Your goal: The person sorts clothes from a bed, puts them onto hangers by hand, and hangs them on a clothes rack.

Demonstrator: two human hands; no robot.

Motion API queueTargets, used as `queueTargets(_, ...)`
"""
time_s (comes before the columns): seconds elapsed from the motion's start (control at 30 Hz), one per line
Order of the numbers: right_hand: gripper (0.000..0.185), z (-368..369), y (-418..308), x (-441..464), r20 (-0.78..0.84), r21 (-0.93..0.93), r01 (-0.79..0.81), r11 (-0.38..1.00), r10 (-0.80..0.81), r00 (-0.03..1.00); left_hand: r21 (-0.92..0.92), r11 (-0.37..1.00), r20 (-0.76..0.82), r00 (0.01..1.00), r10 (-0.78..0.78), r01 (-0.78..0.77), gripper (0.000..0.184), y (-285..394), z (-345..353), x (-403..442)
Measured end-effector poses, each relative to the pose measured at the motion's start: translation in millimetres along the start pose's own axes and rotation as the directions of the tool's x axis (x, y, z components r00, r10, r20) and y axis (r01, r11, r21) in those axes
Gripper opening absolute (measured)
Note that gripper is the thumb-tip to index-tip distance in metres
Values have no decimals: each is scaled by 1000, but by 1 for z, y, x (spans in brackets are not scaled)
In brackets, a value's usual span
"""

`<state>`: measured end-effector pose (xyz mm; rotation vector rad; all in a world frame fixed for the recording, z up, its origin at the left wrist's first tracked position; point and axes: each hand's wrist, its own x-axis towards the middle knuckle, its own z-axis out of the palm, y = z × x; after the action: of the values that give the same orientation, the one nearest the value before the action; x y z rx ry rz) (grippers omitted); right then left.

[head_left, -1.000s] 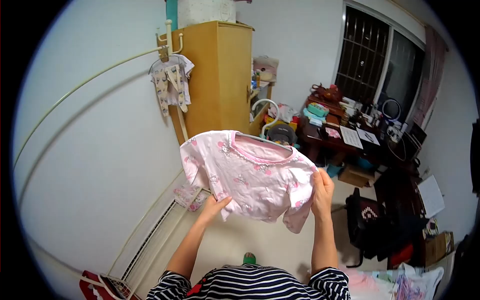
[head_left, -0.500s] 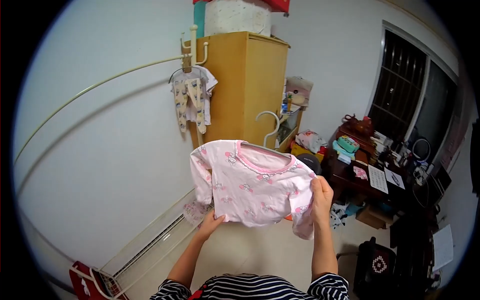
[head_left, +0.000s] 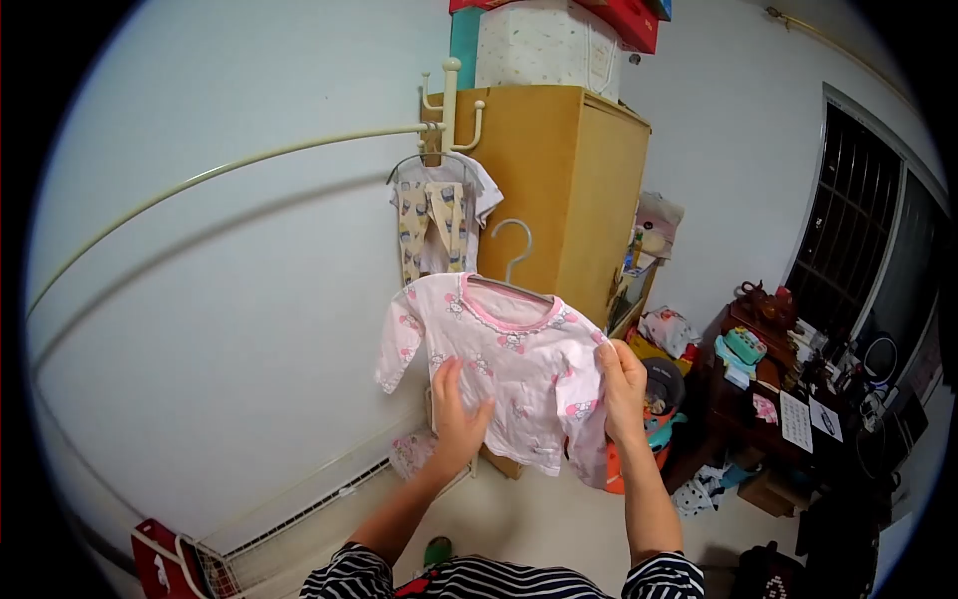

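A small pink long-sleeved shirt (head_left: 509,374) with cartoon prints hangs on a grey clothes hanger (head_left: 512,248), whose hook rises above the neckline. My right hand (head_left: 624,389) is closed on the shirt at the shoulder on the right, the fingers wrapped around the cloth. In front of the shirt's lower left part is my left hand (head_left: 461,419), its thumb and fingers apart and gripping nothing. Whether its fingers touch the cloth is hard to tell.
A cream clothes rail (head_left: 239,163) runs along the wall to a coat stand (head_left: 451,105), where patterned trousers (head_left: 431,225) and a white top hang. Behind stands a wooden wardrobe (head_left: 539,190). At right is a cluttered dark desk (head_left: 738,399).
My left hand has let go of the shirt's lower hem and moved up and right across its front. The hem hangs down. My view has turned left.
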<state>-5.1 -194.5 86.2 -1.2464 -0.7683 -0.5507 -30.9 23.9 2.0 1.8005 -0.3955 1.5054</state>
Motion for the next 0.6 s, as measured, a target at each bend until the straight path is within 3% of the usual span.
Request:
queueTargets(0.17, 22, 8, -26, 4, 18, 9, -11, 1000, 11, 1000, -33, 994, 29, 994, 102, -101, 67, 38, 19, 9)
queueTargets(0.27, 21, 11, -35, 5, 50, 17, 118, 993, -119, 992, 6, 991, 42, 990, 136, -137, 69, 66, 16, 8)
queueTargets(0.33, 22, 13, -53, 2, 64, 39, 121, 992, -123, 990, 68, 978, 37, 981, 193, -195, 70, 87, 7, 5)
queueTargets(0.6, 24, 12, -70, -7, 92, 122, 184, 975, -196, 976, 185, 961, -23, 977, 213, -205, 68, 134, -7, -37)
